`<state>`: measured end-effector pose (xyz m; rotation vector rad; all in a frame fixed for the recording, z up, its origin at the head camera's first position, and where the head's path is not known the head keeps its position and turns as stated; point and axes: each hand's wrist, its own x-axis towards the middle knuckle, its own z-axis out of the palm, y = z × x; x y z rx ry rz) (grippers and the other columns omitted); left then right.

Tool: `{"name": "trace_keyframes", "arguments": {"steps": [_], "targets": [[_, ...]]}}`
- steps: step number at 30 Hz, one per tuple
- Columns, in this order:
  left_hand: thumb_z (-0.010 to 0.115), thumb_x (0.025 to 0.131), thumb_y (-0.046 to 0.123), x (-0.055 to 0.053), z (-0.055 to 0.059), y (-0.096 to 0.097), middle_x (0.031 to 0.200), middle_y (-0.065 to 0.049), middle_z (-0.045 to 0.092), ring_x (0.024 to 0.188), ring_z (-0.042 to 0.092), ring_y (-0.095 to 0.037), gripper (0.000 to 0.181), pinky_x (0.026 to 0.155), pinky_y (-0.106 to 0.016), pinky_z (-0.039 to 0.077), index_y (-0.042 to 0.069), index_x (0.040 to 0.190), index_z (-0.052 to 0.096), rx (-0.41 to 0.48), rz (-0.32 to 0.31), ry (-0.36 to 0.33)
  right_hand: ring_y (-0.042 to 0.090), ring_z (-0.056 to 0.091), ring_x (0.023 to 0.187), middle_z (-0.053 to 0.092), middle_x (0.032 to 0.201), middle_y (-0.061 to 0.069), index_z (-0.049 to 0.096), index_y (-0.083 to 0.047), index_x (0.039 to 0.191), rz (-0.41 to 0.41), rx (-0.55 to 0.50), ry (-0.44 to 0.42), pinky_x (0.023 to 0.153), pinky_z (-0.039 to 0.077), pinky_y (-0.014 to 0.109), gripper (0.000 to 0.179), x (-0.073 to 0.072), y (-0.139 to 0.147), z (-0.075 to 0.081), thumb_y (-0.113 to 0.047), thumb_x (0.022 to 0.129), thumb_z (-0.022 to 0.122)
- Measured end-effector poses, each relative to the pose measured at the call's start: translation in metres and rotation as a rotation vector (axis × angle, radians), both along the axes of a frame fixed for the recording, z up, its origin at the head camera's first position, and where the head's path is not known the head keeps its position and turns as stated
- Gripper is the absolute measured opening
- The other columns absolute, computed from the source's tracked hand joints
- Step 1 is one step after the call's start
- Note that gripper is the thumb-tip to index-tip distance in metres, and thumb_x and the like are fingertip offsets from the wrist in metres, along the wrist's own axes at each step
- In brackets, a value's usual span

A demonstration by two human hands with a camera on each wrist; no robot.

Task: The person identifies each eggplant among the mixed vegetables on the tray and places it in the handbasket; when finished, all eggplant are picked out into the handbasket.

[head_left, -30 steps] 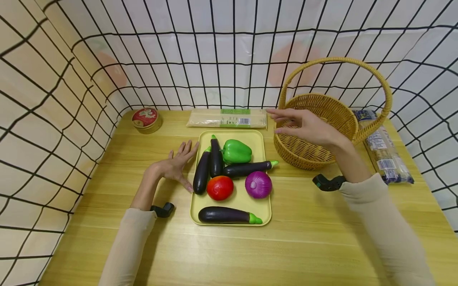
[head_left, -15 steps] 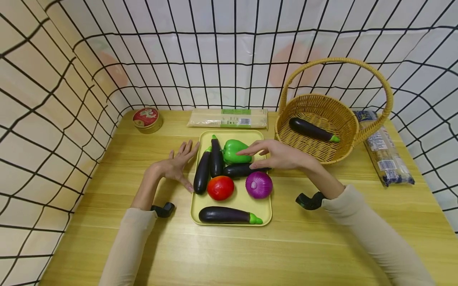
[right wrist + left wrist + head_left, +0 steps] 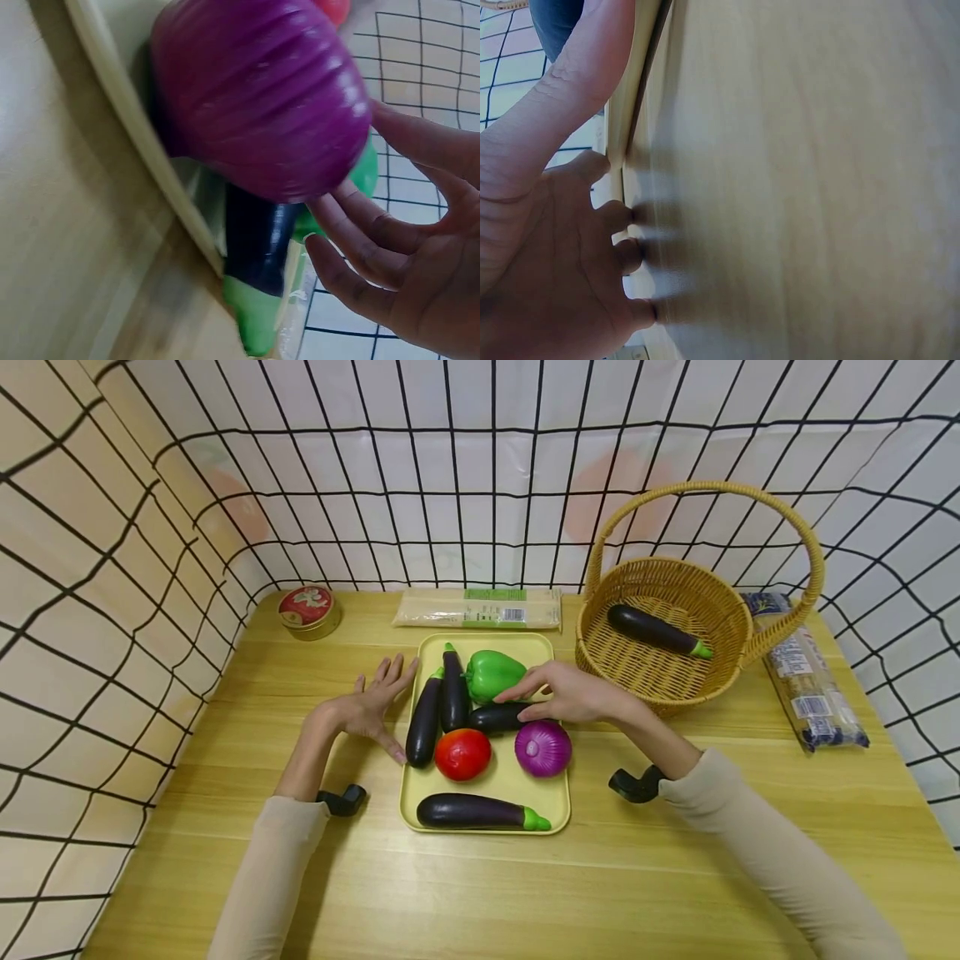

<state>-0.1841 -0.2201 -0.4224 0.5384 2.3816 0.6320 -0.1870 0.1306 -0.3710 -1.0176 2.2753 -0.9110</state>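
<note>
My left hand rests with spread fingers at the left side of a yellow tray, thumb and fingertips at its rim. On the tray lie several dark eggplants, a green bell pepper, a tomato and a purple onion. My right hand reaches over the tray's right side and grips the crosswise eggplant, fingers on its far side, thumb on its near side. In the right wrist view the onion hides part of this grip; the green stem end pokes past the tray rim.
A wicker basket with a tall handle stands right of the tray, one eggplant inside. Behind the tray lies a noodle packet. A round tin is at back left, another packet at right. Black wire mesh encloses the table.
My right hand has let go of an eggplant in the basket, come left and down to the tray, and closed round the crosswise eggplant. The pepper has shifted slightly. My left hand stays put.
</note>
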Motion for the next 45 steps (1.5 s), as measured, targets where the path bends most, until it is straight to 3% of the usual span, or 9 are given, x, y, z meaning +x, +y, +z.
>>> {"name": "trace_keyframes", "arguments": {"steps": [10, 22, 29, 38, 45], "targets": [[0.099, 0.063, 0.040, 0.001, 0.000, 0.000, 0.167, -0.023, -0.031, 0.155, -0.031, -0.042, 0.156, 0.121, -0.072, -0.017, 0.015, 0.165, -0.017, 0.005, 0.003, -0.006, 0.036, 0.065, 0.119, 0.072, 0.125, 0.016, 0.072, -0.010, 0.132, -0.052, 0.028, -0.004, 0.100, 0.055, 0.049, 0.036, -0.001, -0.003, -0.010, -0.009, 0.096, 0.072], [0.099, 0.064, 0.039, 0.001, 0.000, 0.000, 0.167, -0.023, -0.031, 0.155, -0.031, -0.042, 0.156, 0.121, -0.072, -0.018, 0.014, 0.165, -0.017, 0.008, 0.005, -0.007, 0.025, 0.064, 0.101, 0.074, 0.124, 0.019, 0.073, -0.010, 0.131, -0.059, 0.040, -0.027, 0.079, 0.050, 0.028, 0.036, -0.002, -0.005, -0.016, -0.009, 0.095, 0.074], [0.099, 0.063, 0.039, 0.002, 0.000, 0.000, 0.167, -0.023, -0.031, 0.155, -0.031, -0.043, 0.156, 0.121, -0.072, -0.017, 0.014, 0.165, -0.017, 0.001, 0.002, -0.001, 0.022, 0.062, 0.095, 0.076, 0.121, 0.018, 0.073, -0.011, 0.131, -0.039, 0.038, -0.015, 0.077, 0.050, 0.028, 0.036, -0.003, -0.006, -0.019, -0.010, 0.094, 0.074], [0.099, 0.064, 0.039, 0.001, 0.000, 0.000, 0.167, -0.024, -0.030, 0.155, -0.031, -0.043, 0.156, 0.120, -0.073, -0.017, 0.014, 0.165, -0.017, 0.008, 0.000, 0.001, 0.021, 0.059, 0.090, 0.075, 0.124, 0.019, 0.074, -0.008, 0.129, -0.060, 0.017, -0.070, 0.070, 0.046, 0.024, 0.036, -0.005, -0.008, -0.020, -0.007, 0.093, 0.075], [0.099, 0.064, 0.039, 0.001, 0.000, 0.000, 0.167, -0.024, -0.030, 0.155, -0.030, -0.043, 0.155, 0.121, -0.073, -0.017, 0.014, 0.165, -0.017, 0.004, -0.001, 0.002, 0.021, 0.060, 0.093, 0.076, 0.122, 0.018, 0.074, -0.008, 0.128, -0.068, 0.003, -0.080, 0.073, 0.047, 0.025, 0.036, -0.006, -0.008, -0.021, -0.007, 0.093, 0.076]]}}
